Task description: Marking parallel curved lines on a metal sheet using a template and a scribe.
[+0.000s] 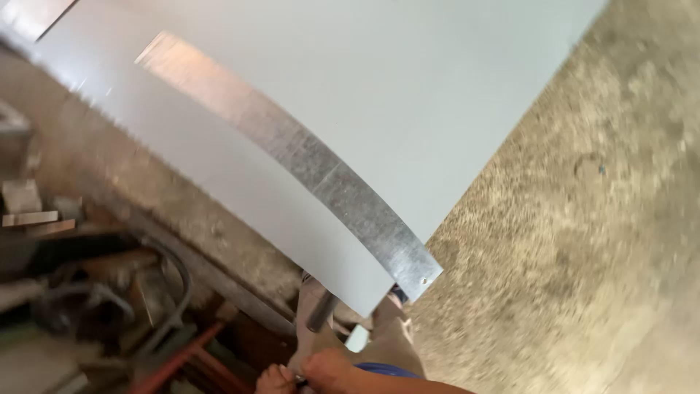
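From my head camera, my hand (321, 371) sat at the bottom centre of the frame, fingers curled tight around the lower end of a dark metal rod (321, 314). Which hand it was I cannot tell. Above it, a curved galvanised strip (306, 157) lay across a large grey sheet (379, 80), over the concrete floor (583, 241).

Above your hand (332, 372), the pale grey sheet (408, 95) looks smooth, matt painted metal; the strip (306, 157) across it shows bare, spangled galvanised steel. To your right, the concrete floor (583, 241) is rough, gritty.
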